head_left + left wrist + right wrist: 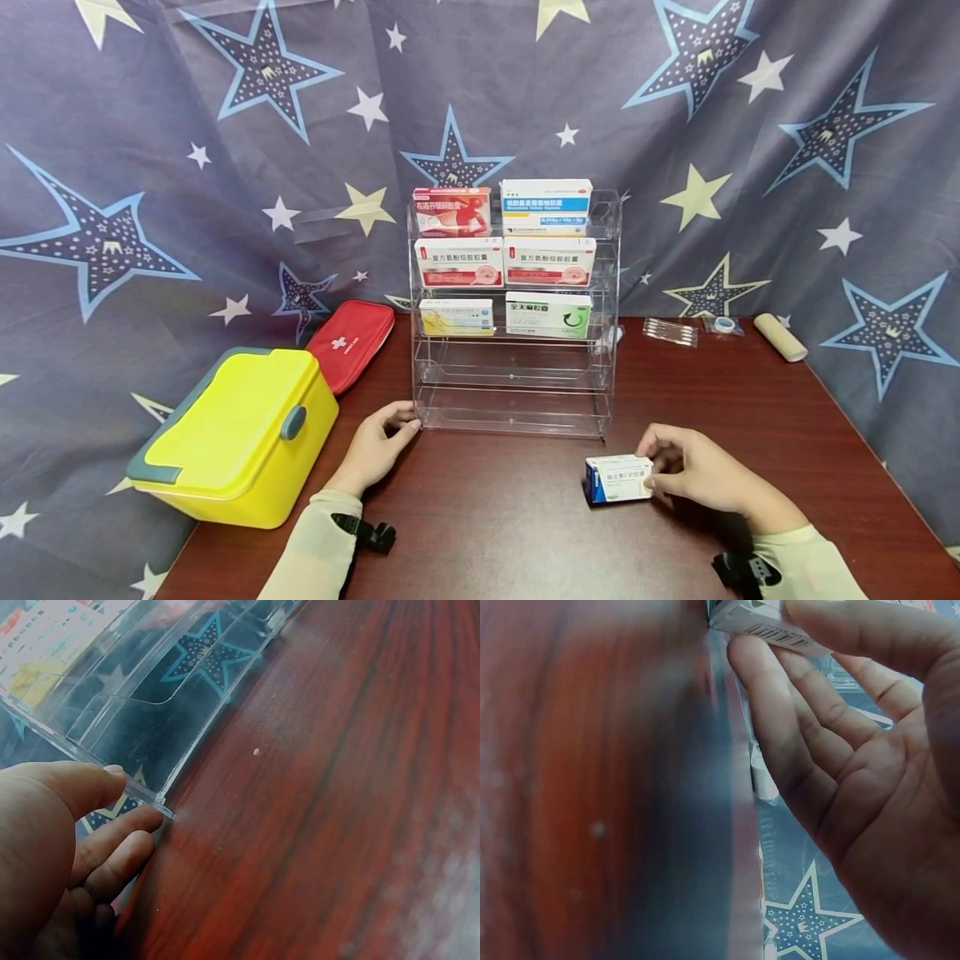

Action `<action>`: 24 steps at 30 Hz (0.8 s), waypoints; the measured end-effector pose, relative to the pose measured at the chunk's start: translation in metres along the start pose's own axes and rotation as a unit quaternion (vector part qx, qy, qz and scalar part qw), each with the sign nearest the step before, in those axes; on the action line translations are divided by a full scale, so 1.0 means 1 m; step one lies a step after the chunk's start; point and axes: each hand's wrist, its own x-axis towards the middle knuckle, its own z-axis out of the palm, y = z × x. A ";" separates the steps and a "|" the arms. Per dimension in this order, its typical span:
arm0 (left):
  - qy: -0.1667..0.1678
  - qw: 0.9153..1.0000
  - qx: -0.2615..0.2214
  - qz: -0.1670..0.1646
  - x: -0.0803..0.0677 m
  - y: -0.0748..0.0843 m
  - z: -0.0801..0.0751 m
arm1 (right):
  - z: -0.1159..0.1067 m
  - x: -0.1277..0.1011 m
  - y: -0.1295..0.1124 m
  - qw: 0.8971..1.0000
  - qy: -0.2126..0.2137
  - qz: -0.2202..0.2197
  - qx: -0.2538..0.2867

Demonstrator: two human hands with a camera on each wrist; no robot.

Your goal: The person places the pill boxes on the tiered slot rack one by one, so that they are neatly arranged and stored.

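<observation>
In the head view a clear acrylic display rack [513, 421] stands on the table, with medicine boxes on its upper three tiers. My left hand [378, 446] holds the rack's lower left corner; the left wrist view has the thumb [94, 784] against the side panel [142, 791] and other fingers behind it. A small white and blue medicine box [618, 479] is at the front right of the rack. My right hand [697, 471] pinches its right end between thumb and fingers. Only part of that box [769, 626] appears at the top of the right wrist view.
At left are a yellow lidded box [232, 417] and a red first aid pouch [351, 346]. Cotton swabs [670, 332], a small packaged roll [723, 325] and a beige bandage roll [780, 337] lie at the back right. A starry curtain [480, 75] hangs behind the table.
</observation>
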 end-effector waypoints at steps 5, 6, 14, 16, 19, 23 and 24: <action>0.001 1.000 0.004 0.002 0.000 0.000 0.000 | 0.000 -0.001 -0.003 1.000 0.009 -0.010 0.000; 0.001 1.000 0.005 0.003 0.001 0.000 0.000 | 0.000 -0.001 -0.003 1.000 0.011 -0.013 -0.003; 0.003 1.000 0.003 0.007 0.002 -0.002 0.001 | 0.000 -0.002 -0.003 0.999 -0.004 -0.013 0.031; 0.004 1.000 0.000 0.006 0.002 -0.002 0.000 | 0.000 -0.002 -0.003 1.000 0.001 -0.011 0.026; 0.003 1.000 0.000 0.008 0.002 -0.002 0.001 | 0.000 -0.002 -0.003 1.000 0.010 -0.008 0.014; 0.003 1.000 0.003 0.011 0.002 -0.002 0.001 | -0.001 -0.002 -0.003 1.000 0.029 -0.010 -0.004; 0.003 1.000 0.004 0.011 0.002 -0.002 0.001 | -0.002 -0.001 -0.005 0.999 0.036 -0.010 -0.008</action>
